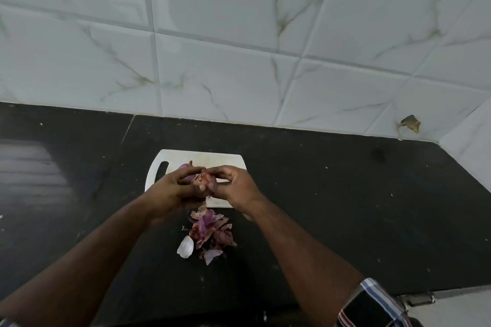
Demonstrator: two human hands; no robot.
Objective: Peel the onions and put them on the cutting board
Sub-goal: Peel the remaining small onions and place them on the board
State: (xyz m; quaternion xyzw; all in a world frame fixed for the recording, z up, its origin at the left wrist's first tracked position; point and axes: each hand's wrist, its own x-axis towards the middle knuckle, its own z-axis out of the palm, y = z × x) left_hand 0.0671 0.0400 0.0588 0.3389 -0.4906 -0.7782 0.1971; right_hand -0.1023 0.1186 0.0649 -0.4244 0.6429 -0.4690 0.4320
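Marble-veined wall tiles (pixel 239 21) behind, filling the upper view. Black bench (pixel 345 194) below, speckled with pale flecks, wide enough to keep waste and clean work apart. White cutting board (pixel 212 158) set flat near the wall, handle slot to the left, placed within easy reach of both arms. Left hand (pixel 172 188) curled round the onion (pixel 203 180), cradling it just above the board's near edge, likely so that scraps fall clear of the board. Right hand (pixel 233 183) pinching a dry flake of skin at the onion's top, thumb and fingers closed on it, apparently mid-pull. Second onion (pixel 186 166), purple, partly hidden behind the left fingers, seemingly resting on the board; peeled or not, cannot tell. Heap of peelings (pixel 210 233) on the bench just short of the board, directly under the hands, purple and brown, kept off the board. Pale curved peel (pixel 186 246) at the heap's left edge. Small brown scrap (pixel 410 123) stuck low on the tiles, far right.
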